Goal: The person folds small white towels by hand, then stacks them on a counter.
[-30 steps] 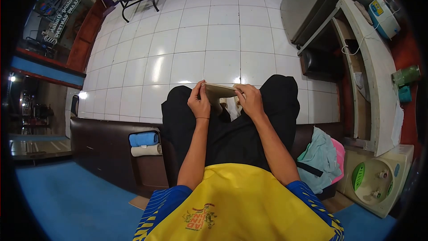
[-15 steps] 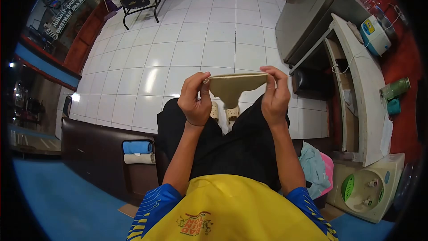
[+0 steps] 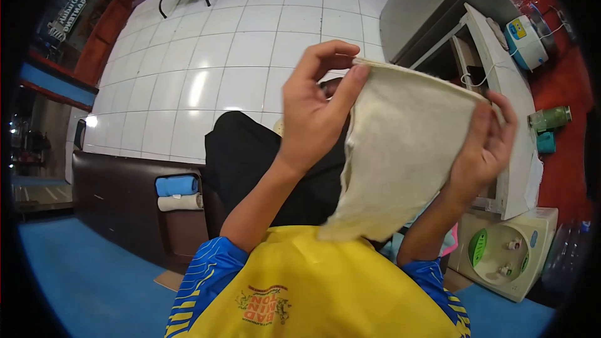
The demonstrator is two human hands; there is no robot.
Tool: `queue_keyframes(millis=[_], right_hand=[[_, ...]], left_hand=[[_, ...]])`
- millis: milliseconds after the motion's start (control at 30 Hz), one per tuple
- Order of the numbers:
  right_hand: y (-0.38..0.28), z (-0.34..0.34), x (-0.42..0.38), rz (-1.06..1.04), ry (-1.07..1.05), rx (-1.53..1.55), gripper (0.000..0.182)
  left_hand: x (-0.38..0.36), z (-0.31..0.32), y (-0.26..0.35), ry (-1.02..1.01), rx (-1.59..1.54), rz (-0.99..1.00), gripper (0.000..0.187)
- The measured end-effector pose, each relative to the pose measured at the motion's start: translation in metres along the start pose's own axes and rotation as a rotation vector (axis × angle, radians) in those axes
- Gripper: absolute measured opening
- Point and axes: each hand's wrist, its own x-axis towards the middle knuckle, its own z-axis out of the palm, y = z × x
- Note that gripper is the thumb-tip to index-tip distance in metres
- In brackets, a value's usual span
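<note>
A cream cloth [image 3: 404, 144], folded in layers, hangs in front of my chest and right thigh. My left hand [image 3: 316, 106] pinches its upper left corner between thumb and fingers. At the upper right edge, my right hand [image 3: 485, 147] grips it with the thumb on the near face. The lower end of the cloth drapes over my yellow shirt [image 3: 300, 275]. On the seat to my left, a brown tray [image 3: 181, 231] holds a rolled blue cloth [image 3: 176, 186] and a rolled cream cloth [image 3: 180, 203].
I sit on a dark brown bench [image 3: 125, 194]. Partly hidden by my right forearm lies a light teal cloth [image 3: 393, 249] with something pink. A water dispenser [image 3: 526, 275], a white shelf [image 3: 516, 150] and a grey fridge [image 3: 432, 12] stand on the right. White tiles [image 3: 250, 50] cover the floor ahead.
The cloth was held edge-on over my knees; now it is raised, nearer and to the right, its broad face turned to me. Both hands moved with it. The view shifted slightly.
</note>
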Motion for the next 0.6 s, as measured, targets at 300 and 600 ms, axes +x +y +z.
queue_keyframes(millis=[300, 600], right_hand=[[0.235, -0.052, -0.088, 0.613, -0.380, -0.445, 0.060], [0.196, -0.053, -0.137, 0.862, -0.339, -0.445, 0.055]], left_hand=[[-0.084, -0.007, -0.242, -0.092, 0.038, -1.024, 0.045], [-0.116, -0.020, -0.235, -0.103, 0.034, -0.892, 0.027]])
